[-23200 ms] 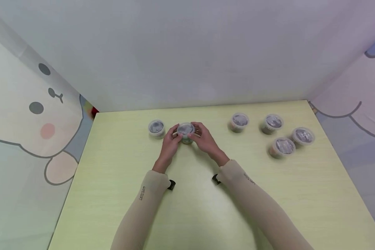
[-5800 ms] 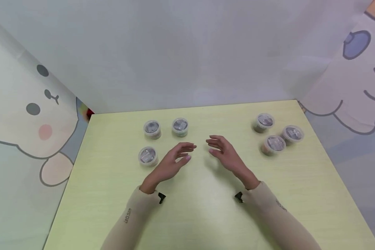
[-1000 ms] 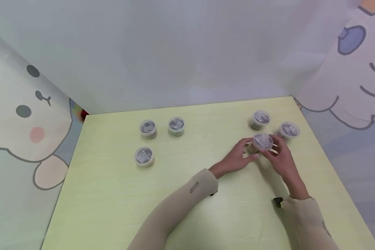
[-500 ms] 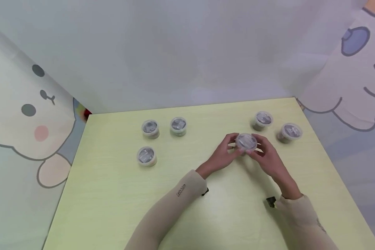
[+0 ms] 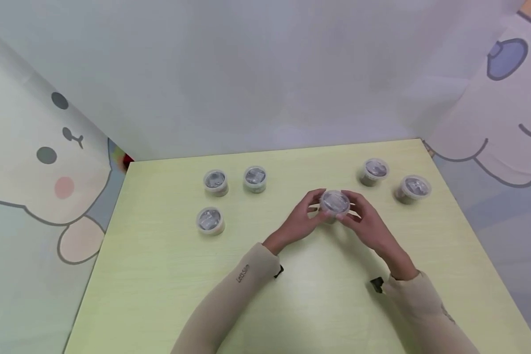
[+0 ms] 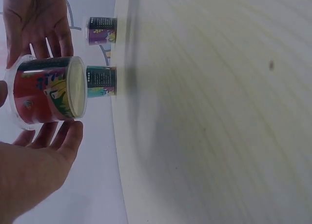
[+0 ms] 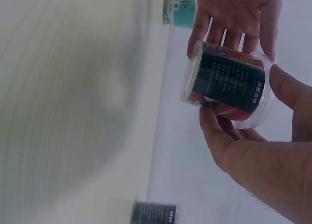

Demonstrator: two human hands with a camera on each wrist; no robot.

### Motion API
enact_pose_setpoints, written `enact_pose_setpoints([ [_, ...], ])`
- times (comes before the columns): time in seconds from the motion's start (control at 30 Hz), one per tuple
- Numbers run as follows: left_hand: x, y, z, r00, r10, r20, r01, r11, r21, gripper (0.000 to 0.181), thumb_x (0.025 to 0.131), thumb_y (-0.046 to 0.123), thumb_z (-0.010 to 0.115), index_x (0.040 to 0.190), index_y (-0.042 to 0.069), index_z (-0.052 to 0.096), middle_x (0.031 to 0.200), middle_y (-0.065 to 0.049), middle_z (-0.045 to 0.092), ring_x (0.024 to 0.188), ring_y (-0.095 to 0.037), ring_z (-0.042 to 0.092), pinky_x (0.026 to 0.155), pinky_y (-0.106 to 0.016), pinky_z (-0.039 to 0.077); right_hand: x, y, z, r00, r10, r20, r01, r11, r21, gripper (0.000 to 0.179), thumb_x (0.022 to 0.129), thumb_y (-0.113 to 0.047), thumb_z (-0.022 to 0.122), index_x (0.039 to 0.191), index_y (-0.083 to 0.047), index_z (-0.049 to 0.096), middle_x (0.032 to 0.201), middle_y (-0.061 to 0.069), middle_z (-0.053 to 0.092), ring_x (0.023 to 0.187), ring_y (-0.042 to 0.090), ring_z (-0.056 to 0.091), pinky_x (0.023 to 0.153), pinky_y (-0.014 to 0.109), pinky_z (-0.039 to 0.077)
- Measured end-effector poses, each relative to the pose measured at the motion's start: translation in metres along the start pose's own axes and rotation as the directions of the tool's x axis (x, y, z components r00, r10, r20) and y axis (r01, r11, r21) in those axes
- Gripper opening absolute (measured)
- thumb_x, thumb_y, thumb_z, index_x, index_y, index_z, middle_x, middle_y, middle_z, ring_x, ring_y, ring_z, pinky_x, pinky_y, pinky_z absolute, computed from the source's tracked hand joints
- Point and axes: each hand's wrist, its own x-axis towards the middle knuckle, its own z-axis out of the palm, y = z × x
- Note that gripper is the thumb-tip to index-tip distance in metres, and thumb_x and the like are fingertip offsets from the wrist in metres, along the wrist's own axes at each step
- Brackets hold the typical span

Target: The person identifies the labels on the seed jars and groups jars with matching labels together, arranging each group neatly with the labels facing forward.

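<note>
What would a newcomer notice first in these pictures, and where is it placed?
Most likely the cup with a red label, which the left hand and right hand hold together above the table, right of centre in the head view. Then, perhaps, the big cartoon face at the view's left edge. Three cups stand on the table's left part, two cups near its far right corner.

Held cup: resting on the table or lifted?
Lifted: left hand and right hand grip the cup; the left wrist view shows its base apart from the table.
</note>
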Motion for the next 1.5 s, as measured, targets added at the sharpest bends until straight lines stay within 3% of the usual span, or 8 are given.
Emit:
enact_pose_setpoints([
  [0.2,-0.006,-0.003,-0.008,1.0,0.003,-0.019,-0.003,1.0,0.0,0.059,0.108,0.018,0.063,0.16,0.006,0.038,0.155,-0.014,0.052,0.143,-0.027,0.051,0.115,-0.035,0.047,0.005,-0.002,0.007,0.999,-0.021,0.036,0.02,1.0,0.002,0.063,0.105,-0.001,0.063,0.16,0.006,0.031,0.156,0.029,0.041,0.144,0.045,0.042,0.101,0.007,0.045],
  [0.6,-0.021,-0.002,-0.024,0.997,-0.033,-0.068,0.033,0.999,0.005,0.059,0.108,0.019,0.064,0.159,0.007,0.038,0.156,-0.014,0.05,0.143,-0.029,0.05,0.116,-0.043,0.046,0.019,-0.006,0.022,0.995,-0.051,0.089,0.05,0.999,0.008,0.063,0.104,0.001,0.064,0.159,0.005,0.033,0.156,0.027,0.042,0.144,0.045,0.044,0.104,0.011,0.046],
  [0.97,-0.034,-0.006,-0.037,0.992,-0.054,-0.114,0.056,0.998,0.011,0.059,0.108,0.018,0.064,0.159,0.004,0.038,0.156,-0.017,0.05,0.142,-0.032,0.051,0.117,-0.044,0.046,0.029,-0.008,0.038,0.99,-0.046,0.13,0.048,0.999,-0.014,0.063,0.104,-0.001,0.066,0.159,0.004,0.035,0.156,0.026,0.044,0.145,0.044,0.045,0.115,0.042,0.046],
  [1.5,-0.048,-0.013,-0.049,0.985,-0.066,-0.159,0.065,0.998,-0.008,0.058,0.107,0.016,0.064,0.158,0.005,0.039,0.155,-0.018,0.05,0.142,-0.034,0.051,0.117,-0.047,0.046,0.038,-0.012,0.055,0.984,-0.072,0.166,0.071,0.997,0.008,0.063,0.101,0.002,0.068,0.156,0.005,0.038,0.153,0.027,0.046,0.141,0.046,0.049,0.114,0.052,0.047],
])
